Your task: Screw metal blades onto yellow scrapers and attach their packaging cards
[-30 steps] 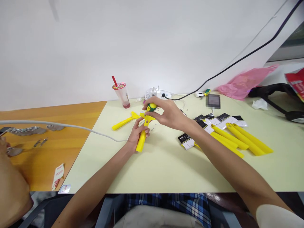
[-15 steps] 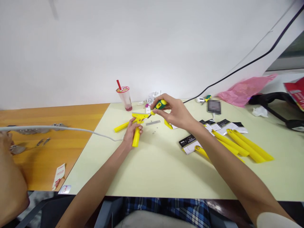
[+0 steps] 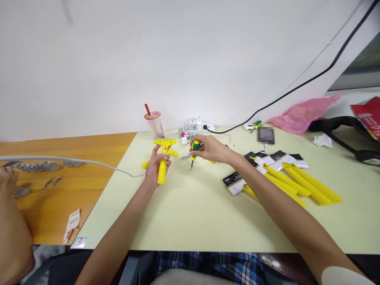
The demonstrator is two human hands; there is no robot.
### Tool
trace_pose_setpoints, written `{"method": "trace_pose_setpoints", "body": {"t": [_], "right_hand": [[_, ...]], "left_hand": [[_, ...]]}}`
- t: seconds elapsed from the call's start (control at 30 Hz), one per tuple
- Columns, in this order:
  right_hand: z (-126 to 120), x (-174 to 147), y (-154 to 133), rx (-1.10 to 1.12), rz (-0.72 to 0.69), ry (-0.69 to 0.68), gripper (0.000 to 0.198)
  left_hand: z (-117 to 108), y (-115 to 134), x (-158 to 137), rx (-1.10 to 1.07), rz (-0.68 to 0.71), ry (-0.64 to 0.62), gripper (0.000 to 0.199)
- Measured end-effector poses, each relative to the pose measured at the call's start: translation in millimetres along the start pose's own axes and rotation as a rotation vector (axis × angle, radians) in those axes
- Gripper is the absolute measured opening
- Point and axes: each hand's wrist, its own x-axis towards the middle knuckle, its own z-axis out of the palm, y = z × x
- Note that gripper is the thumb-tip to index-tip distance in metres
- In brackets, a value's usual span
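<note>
My left hand is closed around a yellow scraper, its wide head pointing away from me. Another yellow handle lies partly hidden behind that hand. Between the fingertips of my right hand is a green and yellow screwdriver, held upright with its tip down at the table near a tiny metal part. A flat grey metal blade lies just left of the screwdriver, partly covered.
A cup with a red straw stands behind the scraper. Chargers and cables sit by the wall. Yellow handles and black-and-white packets lie at right. Another person's arm rests at left, near metal parts.
My right hand has brought the screwdriver away from the scraper's head and turned its tip down to the table. My left hand has shifted slightly left with the scraper.
</note>
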Motion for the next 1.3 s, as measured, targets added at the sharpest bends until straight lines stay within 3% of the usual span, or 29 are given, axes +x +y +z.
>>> {"method": "trace_pose_setpoints", "body": {"t": [0.47,0.73,0.97,1.13,1.3], "right_hand": [[8,1,0,-0.012,-0.013,-0.01,0.023],[-37,-13,-22,0.136,-0.063,0.216,0.037],[-70,-32,-48,0.068,-0.151,0.448,0.044],[-78,-40,-57,0.033,-0.164,0.487,0.043],[-76,-38,-50,0.037,-0.149,0.433,0.045]], "left_hand": [[3,-3,-2,0.031,-0.028,0.007,0.069],[5,-6,-6,0.031,-0.06,0.021,0.068],[9,-23,-12,0.064,-0.148,0.002,0.061],[14,-43,-24,0.099,-0.246,-0.032,0.056],[17,-56,-32,0.147,-0.333,-0.104,0.059]]}}
